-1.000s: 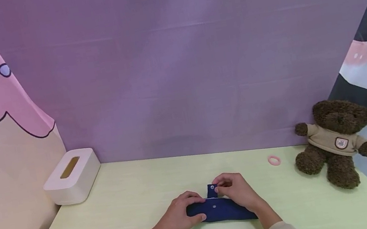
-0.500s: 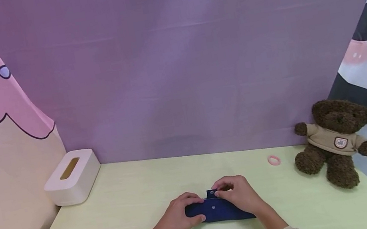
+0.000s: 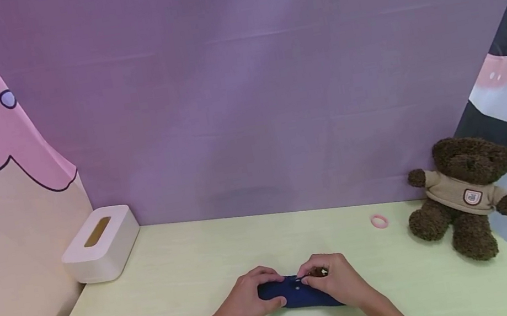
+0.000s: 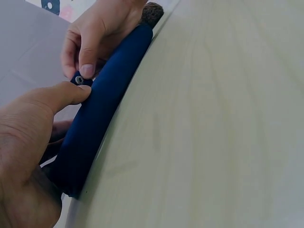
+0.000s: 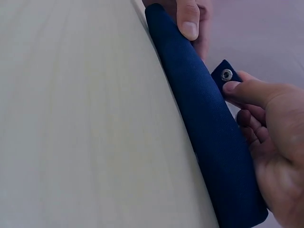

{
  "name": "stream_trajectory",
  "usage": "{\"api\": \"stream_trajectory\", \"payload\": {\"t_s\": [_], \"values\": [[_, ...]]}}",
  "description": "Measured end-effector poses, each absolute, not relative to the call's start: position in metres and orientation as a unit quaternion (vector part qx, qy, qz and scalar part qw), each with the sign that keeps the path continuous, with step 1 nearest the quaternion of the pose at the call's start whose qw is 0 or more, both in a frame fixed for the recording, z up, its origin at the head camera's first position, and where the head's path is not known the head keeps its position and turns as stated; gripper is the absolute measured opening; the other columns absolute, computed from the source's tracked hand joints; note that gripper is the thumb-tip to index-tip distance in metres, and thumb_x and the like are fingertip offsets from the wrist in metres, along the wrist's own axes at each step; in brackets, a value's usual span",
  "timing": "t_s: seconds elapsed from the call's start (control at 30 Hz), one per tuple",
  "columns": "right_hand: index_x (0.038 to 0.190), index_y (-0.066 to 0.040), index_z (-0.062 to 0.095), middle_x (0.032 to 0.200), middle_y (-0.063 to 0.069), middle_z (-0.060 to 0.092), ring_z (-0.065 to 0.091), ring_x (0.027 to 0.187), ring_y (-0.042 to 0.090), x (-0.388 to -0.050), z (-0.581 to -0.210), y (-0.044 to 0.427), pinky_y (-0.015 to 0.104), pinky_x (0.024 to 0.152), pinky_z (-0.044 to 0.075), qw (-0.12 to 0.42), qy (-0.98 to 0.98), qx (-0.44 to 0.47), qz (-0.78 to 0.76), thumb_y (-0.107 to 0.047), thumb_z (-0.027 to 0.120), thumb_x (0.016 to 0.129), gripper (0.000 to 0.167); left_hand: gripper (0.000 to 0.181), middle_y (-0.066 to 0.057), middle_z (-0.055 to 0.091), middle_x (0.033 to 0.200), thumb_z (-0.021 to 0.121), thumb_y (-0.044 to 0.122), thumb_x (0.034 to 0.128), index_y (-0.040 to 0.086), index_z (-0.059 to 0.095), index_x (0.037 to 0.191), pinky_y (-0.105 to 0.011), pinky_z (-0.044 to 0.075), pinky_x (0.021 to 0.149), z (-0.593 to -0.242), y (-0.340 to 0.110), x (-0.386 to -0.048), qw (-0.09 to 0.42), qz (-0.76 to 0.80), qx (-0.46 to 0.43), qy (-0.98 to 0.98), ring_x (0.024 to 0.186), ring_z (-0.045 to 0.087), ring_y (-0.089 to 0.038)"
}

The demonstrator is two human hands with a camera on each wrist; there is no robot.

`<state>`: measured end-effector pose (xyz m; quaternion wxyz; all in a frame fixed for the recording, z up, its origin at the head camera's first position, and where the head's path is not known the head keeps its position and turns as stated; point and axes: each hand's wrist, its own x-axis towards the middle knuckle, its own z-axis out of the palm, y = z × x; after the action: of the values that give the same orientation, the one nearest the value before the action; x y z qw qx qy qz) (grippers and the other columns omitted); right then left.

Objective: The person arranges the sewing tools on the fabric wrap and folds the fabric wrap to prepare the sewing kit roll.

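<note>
A long, narrow navy fabric case (image 3: 303, 298) lies on the table in front of me, a metal snap stud on its upper face. My left hand (image 3: 250, 296) grips its left end, thumb along the near side and fingers over the far side. My right hand (image 3: 338, 278) pinches a short navy snap tab (image 5: 223, 72) between thumb and index finger at the far edge of the case. In the right wrist view a metal ring of the snap shows on the tab, which stands apart from the case's face. The right hand hides the case's right end in the head view.
A white tissue box (image 3: 102, 245) stands at the back left of the pale table (image 3: 188, 247). A pink ring (image 3: 379, 221) lies to the right, near a brown teddy bear (image 3: 466, 195) propped at the back right. Purple cloth (image 3: 243, 98) hangs behind the table.
The right hand has brought the snap tab toward me, from sticking out beyond the far edge to close by the stud. The left hand has kept its grip on the case.
</note>
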<state>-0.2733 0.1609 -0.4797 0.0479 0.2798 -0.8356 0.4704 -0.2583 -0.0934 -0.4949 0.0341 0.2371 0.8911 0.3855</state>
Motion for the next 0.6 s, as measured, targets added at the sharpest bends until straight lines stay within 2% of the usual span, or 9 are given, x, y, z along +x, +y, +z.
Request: {"api": "stream_trajectory", "payload": {"t_s": [0.37,0.6], "values": [[0.099,-0.013,0.078,0.081,0.005,0.069,0.053,0.070,-0.001,-0.2764,-0.4840,0.1677,0.019,0.061,0.048,-0.005,-0.811,0.322,0.489,-0.007,0.077,0.090,0.010,0.038,0.005,0.065,0.131,0.079,0.040,0.0891,0.023,0.074,0.123,-0.041,0.050,0.106,-0.4934,-0.0945,-0.2581,0.034,0.392,0.243,0.887,0.125,0.061,-0.020],[0.104,-0.010,0.079,0.091,0.009,0.075,0.059,0.078,0.000,-0.2781,-0.4798,0.1664,0.019,0.069,0.051,-0.035,-0.803,0.321,0.500,-0.016,0.071,0.098,0.012,0.038,0.004,0.066,0.130,0.078,0.039,0.0895,0.022,0.074,0.123,-0.039,0.050,0.107,-0.4952,-0.0940,-0.2594,0.029,0.398,0.245,0.883,0.125,0.061,-0.019]]}}
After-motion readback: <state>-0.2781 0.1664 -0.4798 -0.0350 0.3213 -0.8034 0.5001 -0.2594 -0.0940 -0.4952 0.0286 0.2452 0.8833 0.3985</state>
